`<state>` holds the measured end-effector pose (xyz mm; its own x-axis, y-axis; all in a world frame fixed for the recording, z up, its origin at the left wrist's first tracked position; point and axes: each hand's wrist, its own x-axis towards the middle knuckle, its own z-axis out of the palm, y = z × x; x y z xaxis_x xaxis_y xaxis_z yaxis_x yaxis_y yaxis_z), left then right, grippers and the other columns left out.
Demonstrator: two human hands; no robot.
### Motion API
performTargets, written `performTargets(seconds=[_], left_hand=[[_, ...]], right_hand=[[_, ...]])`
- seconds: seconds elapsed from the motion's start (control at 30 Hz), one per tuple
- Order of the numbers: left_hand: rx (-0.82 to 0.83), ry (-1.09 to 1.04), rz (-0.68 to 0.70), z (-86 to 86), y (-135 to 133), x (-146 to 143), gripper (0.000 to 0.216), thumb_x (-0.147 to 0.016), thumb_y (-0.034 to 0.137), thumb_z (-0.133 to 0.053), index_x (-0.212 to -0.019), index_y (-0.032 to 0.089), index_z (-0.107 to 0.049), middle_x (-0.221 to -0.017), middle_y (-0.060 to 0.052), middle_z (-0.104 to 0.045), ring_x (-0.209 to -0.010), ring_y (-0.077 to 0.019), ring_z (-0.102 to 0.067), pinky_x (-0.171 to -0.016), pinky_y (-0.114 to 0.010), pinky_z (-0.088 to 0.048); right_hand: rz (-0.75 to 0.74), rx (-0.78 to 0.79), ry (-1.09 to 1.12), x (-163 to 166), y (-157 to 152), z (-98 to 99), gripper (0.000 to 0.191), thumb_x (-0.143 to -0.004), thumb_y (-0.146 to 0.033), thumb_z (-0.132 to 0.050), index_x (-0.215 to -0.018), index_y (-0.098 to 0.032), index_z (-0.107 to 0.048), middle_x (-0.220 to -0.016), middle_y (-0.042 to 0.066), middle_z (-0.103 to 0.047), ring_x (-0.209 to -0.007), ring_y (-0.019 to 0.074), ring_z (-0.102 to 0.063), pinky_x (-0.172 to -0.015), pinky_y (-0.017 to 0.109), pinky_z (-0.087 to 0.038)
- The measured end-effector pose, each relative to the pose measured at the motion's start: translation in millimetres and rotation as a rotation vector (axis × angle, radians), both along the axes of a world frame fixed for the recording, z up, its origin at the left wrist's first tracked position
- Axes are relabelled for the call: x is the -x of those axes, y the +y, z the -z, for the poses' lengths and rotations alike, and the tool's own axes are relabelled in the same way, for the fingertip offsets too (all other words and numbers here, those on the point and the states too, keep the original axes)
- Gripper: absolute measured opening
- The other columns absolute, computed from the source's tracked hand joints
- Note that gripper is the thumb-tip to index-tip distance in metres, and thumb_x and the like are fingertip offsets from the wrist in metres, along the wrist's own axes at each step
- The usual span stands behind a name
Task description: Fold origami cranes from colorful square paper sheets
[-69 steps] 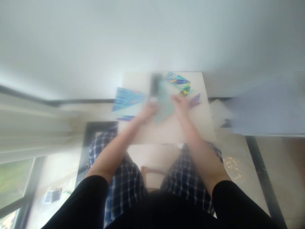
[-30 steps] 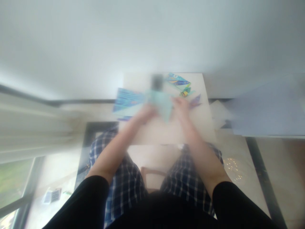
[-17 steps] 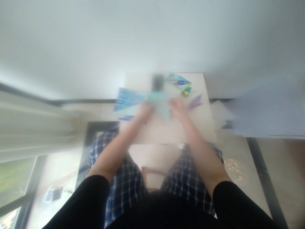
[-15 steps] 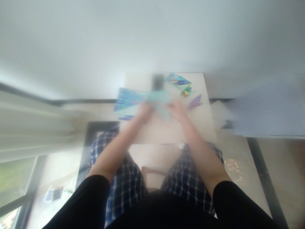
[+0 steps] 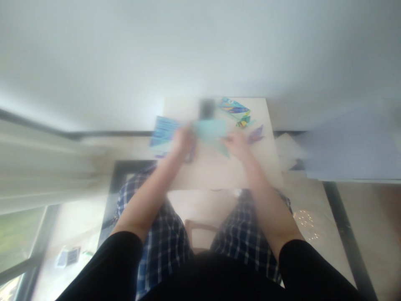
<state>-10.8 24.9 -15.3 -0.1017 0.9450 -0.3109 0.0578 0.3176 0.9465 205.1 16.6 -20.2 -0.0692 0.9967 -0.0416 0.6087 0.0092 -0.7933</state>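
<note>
A pale teal sheet of paper (image 5: 210,128) lies between my hands over the white table, its surface smeared by blur. My right hand (image 5: 236,144) pinches a teal flap of it at the lower right, where a pointed corner hangs toward me. At the paper's left edge is my left hand (image 5: 183,141), fingers bent but too blurred to show whether they grip. Beneath and left of that hand lies a blue patterned sheet (image 5: 164,129) with wavy stripes. A purple folded paper piece (image 5: 256,134) rests just right of my right hand.
On the small white table (image 5: 216,173), a blue patterned packet (image 5: 233,106) and a small yellow-green folded piece (image 5: 243,121) lie at the back right. A dark blurred square (image 5: 207,109) is behind the teal paper. The wall stands directly beyond the table.
My left hand has moved a little left and up, apart from the right hand. The teal paper shows wider between them, with a flap now pointing down to the right.
</note>
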Motion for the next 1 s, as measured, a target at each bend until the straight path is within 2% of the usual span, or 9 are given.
performTargets(seconds=[0.23,0.37,0.5,0.63,0.7,0.77,0.8,0.9,1.0], left_hand=[[-0.035,-0.019,-0.045,1.7,-1.9,-8.1,0.043,-0.086,0.048,-0.056,-0.122,0.026,-0.063,-0.117,-0.005,-0.069,-0.108,-0.0243,-0.063,-0.074,-0.026,-0.051],[-0.051,-0.185,-0.148,-1.4,-2.9,-1.7,0.048,-0.092,0.056,-0.04,-0.129,0.029,-0.058,-0.136,-0.005,-0.059,-0.108,-0.022,-0.063,-0.079,-0.029,-0.052],[-0.09,-0.353,-0.195,-4.2,3.4,17.4,0.047,-0.093,0.059,-0.038,-0.129,0.034,-0.055,-0.144,-0.002,-0.052,-0.118,-0.0217,-0.059,-0.092,-0.034,-0.049],[-0.067,-0.302,-0.021,1.4,3.9,8.9,0.04,-0.089,0.055,-0.049,-0.119,0.03,-0.062,-0.137,-0.003,-0.057,-0.119,-0.0208,-0.058,-0.092,-0.034,-0.049],[-0.032,-0.255,0.047,6.2,-1.6,-4.9,0.035,-0.077,0.049,-0.068,-0.099,0.023,-0.07,-0.115,-0.008,-0.067,-0.109,-0.0238,-0.062,-0.087,-0.033,-0.051],[0.064,-0.094,0.284,10.6,-9.2,-18.0,0.032,-0.068,0.045,-0.077,-0.086,0.018,-0.071,-0.092,-0.009,-0.07,-0.094,-0.0236,-0.065,-0.08,-0.033,-0.052],[0.072,-0.022,0.316,12.4,-13.0,-23.1,0.031,-0.067,0.043,-0.077,-0.081,0.017,-0.07,-0.083,-0.009,-0.069,-0.086,-0.0222,-0.065,-0.076,-0.032,-0.053],[0.026,0.046,0.227,15.6,-20.9,-30.2,0.024,-0.065,0.033,-0.077,-0.077,0.014,-0.068,-0.076,-0.007,-0.067,-0.074,-0.0179,-0.063,-0.07,-0.03,-0.051],[0.038,0.096,0.188,14.9,-22.7,-28.6,0.022,-0.068,0.034,-0.075,-0.075,0.014,-0.068,-0.074,-0.007,-0.068,-0.073,-0.0177,-0.063,-0.069,-0.029,-0.051]], right_hand=[[-0.002,0.004,-0.02,-0.4,-0.4,0.5,0.04,-0.071,-0.055,-0.063,-0.06,-0.017,-0.062,-0.052,-0.002,-0.05,-0.058,0.0138,-0.047,-0.055,0.026,-0.031],[0.001,0.012,-0.044,-3.5,0.9,-0.1,0.039,-0.072,-0.052,-0.063,-0.055,-0.018,-0.057,-0.05,-0.003,-0.048,-0.057,0.0133,-0.046,-0.055,0.026,-0.031],[0.082,-0.022,-0.042,-12.2,5.2,-3.7,0.035,-0.071,-0.045,-0.067,-0.052,-0.018,-0.054,-0.051,-0.004,-0.047,-0.056,0.0125,-0.045,-0.057,0.026,-0.032],[0.128,-0.015,-0.013,-13.8,8.0,-5.8,0.031,-0.071,-0.041,-0.069,-0.055,-0.018,-0.057,-0.053,-0.003,-0.05,-0.058,0.0131,-0.046,-0.059,0.027,-0.034],[0.13,-0.01,-0.002,-11.1,7.6,-4.7,0.031,-0.071,-0.042,-0.069,-0.057,-0.017,-0.059,-0.054,-0.003,-0.051,-0.059,0.0136,-0.048,-0.059,0.027,-0.035],[0.112,-0.004,0.017,-8.0,6.4,-2.7,0.031,-0.072,-0.044,-0.068,-0.061,-0.016,-0.063,-0.056,-0.002,-0.055,-0.06,0.0143,-0.05,-0.059,0.027,-0.037],[0.095,0.005,0.025,-6.7,5.7,-1.5,0.032,-0.072,-0.046,-0.068,-0.063,-0.016,-0.064,-0.057,-0.002,-0.056,-0.061,0.0147,-0.051,-0.059,0.026,-0.038],[0.053,0.016,0.062,-4.8,3.7,0.5,0.039,-0.073,-0.054,-0.066,-0.068,-0.016,-0.067,-0.06,0.0,-0.061,-0.064,0.016,-0.055,-0.061,0.026,-0.041],[0.03,0.03,0.169,-4.5,0.7,-1.9,0.041,-0.073,-0.057,-0.065,-0.077,-0.016,-0.069,-0.07,0.001,-0.067,-0.071,0.0172,-0.06,-0.066,0.027,-0.046]])
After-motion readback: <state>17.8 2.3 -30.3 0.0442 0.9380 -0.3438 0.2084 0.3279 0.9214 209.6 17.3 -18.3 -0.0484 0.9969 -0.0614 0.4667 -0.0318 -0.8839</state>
